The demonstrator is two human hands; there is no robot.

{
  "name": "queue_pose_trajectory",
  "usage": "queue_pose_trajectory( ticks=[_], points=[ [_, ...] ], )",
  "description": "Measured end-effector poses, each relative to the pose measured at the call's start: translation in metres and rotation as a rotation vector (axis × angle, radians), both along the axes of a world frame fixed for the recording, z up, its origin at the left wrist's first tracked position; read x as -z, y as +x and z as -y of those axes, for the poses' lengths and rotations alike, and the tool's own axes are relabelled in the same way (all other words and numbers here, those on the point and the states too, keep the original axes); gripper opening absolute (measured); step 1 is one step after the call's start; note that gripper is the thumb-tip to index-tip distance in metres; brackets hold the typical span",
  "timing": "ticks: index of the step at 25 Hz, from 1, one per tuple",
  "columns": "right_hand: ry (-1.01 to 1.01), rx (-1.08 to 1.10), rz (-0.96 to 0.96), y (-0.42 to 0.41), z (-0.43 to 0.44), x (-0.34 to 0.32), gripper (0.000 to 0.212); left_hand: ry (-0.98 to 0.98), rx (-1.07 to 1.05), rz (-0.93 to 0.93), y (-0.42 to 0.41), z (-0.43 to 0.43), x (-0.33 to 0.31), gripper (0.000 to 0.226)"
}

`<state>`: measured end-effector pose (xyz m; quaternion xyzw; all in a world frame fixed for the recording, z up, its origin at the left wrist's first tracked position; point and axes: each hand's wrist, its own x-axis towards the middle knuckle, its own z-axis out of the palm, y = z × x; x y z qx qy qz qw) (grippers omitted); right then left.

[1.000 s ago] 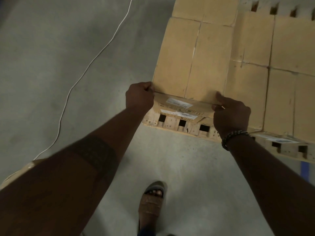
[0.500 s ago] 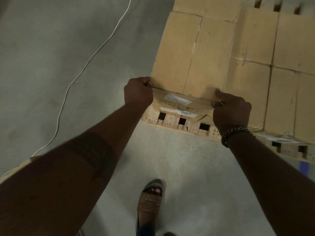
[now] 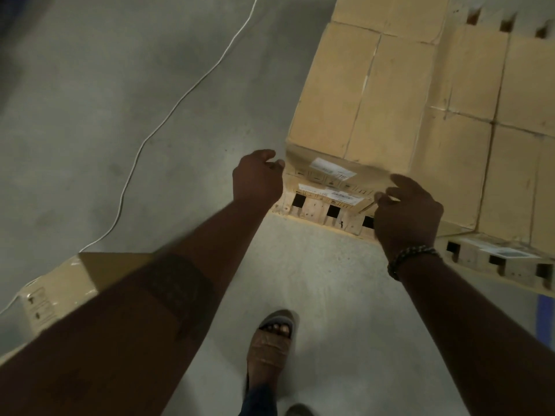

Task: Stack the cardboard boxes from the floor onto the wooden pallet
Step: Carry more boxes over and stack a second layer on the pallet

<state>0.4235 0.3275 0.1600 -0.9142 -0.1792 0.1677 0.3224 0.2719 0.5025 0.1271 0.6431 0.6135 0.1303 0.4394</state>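
Sitting flush on the near-left corner of the stack, the tan rectangular cardboard box [image 3: 360,94] lies on a lower labelled box [image 3: 330,195], which rests on the pale wooden slatted pallet [image 3: 312,213]. Its edges line up with the neighbouring boxes, presumably so the layer bears weight evenly. Left hand [image 3: 258,178] hovers just beside the box's near-left corner, fingers loosely curled, holding nothing. Right hand [image 3: 405,211], beaded bracelet [image 3: 411,256] at the wrist, is at the near-right corner, fingers relaxed and spread, gripping nothing; whether a fingertip touches the cardboard cannot be told. Judgement: this box is placed. A second tan cardboard box [image 3: 60,283] waits on the grey concrete floor [image 3: 90,85] behind the left forearm, near a thin white cable [image 3: 168,115].
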Motion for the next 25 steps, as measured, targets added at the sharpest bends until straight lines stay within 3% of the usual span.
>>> queue_pose_trajectory(
  ticks=[7, 12, 19, 25],
  points=[
    [0.155, -0.385, 0.063, -0.143, -0.004, -0.035, 0.033, 0.034, -0.195, 0.144, -0.122, 0.072, -0.032, 0.038],
    [0.216, -0.751, -0.101, -0.273, 0.020, -0.043, 0.034, 0.002, -0.420, 0.136, -0.274, 0.158, -0.036, 0.036],
    [0.092, -1.219, -0.282, -0.495, 0.067, -0.031, 0.039, -0.124, -0.866, 0.069, -0.527, 0.309, -0.031, 0.040],
    [-0.075, -1.539, -0.409, -0.669, 0.121, -0.024, 0.037, -0.160, -1.249, 0.055, -0.697, 0.435, -0.015, 0.028]
  ],
)
